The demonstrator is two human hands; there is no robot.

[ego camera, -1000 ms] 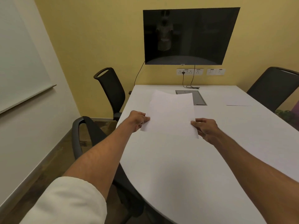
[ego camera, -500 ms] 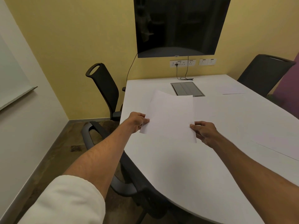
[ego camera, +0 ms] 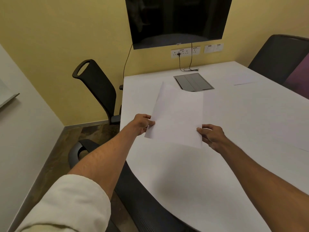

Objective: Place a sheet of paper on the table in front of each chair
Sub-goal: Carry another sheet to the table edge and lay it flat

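Head view, left to right: the left hand [ego camera: 142, 123] pinches the near left edge of the sheet of paper [ego camera: 177, 114] and the right hand [ego camera: 211, 135] pinches its near right corner, holding it just above the white surface [ego camera: 184, 181]. The sheet looks light and limp, so a two-edge hold should keep it flat. Black chairs [ego camera: 98, 87] stand by the yellow wall; another sheet [ego camera: 242, 79] lies far right.
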